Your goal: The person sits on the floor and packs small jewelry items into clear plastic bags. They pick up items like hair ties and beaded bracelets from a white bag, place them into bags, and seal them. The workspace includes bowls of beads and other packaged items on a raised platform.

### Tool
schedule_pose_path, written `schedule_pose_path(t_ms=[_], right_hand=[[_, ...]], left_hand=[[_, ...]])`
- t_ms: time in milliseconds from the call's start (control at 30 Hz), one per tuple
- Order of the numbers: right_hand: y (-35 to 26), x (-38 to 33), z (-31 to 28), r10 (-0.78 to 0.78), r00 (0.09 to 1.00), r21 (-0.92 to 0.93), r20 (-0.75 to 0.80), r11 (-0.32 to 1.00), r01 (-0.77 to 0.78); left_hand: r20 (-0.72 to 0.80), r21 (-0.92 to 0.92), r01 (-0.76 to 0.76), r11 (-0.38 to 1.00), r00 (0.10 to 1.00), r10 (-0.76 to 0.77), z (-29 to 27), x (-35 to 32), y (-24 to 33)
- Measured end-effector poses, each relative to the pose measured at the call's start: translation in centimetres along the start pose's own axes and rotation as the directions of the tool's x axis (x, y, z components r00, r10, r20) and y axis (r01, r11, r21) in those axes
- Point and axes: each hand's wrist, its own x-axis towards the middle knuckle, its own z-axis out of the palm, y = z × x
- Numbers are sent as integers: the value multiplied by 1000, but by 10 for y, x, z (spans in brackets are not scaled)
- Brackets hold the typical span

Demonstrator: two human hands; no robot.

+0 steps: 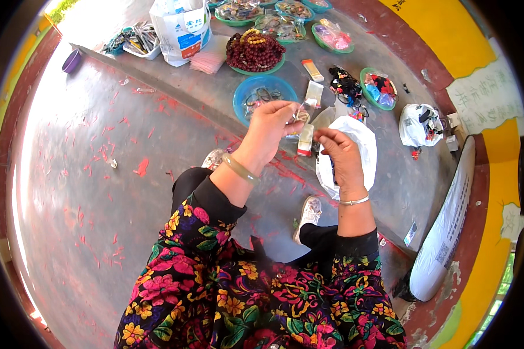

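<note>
My left hand (266,129), a jade-coloured bangle on its wrist, pinches a small clear plastic bag (306,111) with a pale cord-like thing inside. To its right my right hand (344,156) has its thumb and forefinger pressed together near the bag; whatever they hold, if anything, is too small to make out. Behind the left hand stands a blue basin (243,92) of bagged bracelets or loops. Below the fingertips shows a small red-and-white box (305,141). An open white plastic bag (364,145) lies behind the right hand, its contents mostly hidden.
Beyond lie a bowl of dark red beads (254,53), a white shopping bag (180,35), pink plastic sleeves (208,57) and several green bowls of packaged trinkets. Another white bag (413,125) and a long white sack (442,238) are at right. Red scraps litter the stepped floor.
</note>
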Motion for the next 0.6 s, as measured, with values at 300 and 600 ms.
schedule_pose_path(t_ms=[300, 600], right_hand=[[-5, -1, 1, -7, 992, 379, -127, 924, 55], [-3, -4, -4, -51, 972, 311, -228, 942, 122]], left_hand=[[165, 42, 91, 995, 982, -97, 18, -10, -23], [203, 96, 89, 991, 973, -107, 20, -12, -30]])
